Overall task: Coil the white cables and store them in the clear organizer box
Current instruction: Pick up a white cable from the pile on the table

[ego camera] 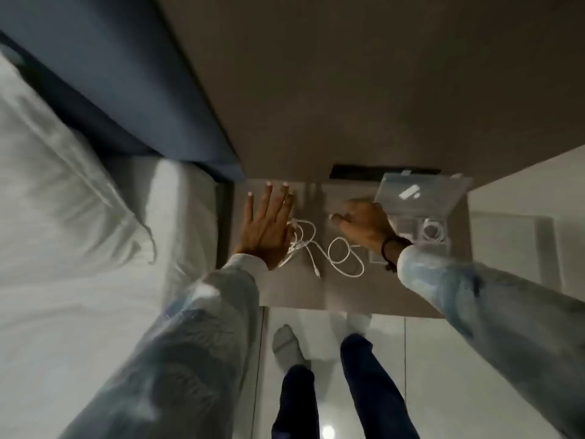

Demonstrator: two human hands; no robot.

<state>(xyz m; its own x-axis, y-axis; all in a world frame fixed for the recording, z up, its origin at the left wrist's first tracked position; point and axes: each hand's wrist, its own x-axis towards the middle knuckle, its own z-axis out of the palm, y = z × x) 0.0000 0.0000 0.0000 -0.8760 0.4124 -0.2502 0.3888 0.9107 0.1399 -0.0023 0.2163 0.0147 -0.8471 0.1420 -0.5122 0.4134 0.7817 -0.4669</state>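
Observation:
Loose white cables [319, 248] lie tangled on a small brown nightstand [291, 293]. My left hand [269, 226] hovers flat over the left end of the tangle, fingers spread, holding nothing. My right hand [364, 224] sits to the right of the cables with fingers curled downward; the blur hides whether it pinches anything. The clear organizer box [414, 229] stands at the nightstand's right side with its lid [418, 193] raised. One coiled white cable [432, 231] lies in a compartment of the box.
A bed with white sheets and a pillow [63, 191] fills the left, against a dark blue headboard [126, 99]. A brown wall panel [348, 74] rises behind the nightstand. My legs and socked feet [286, 346] stand on the pale tiled floor.

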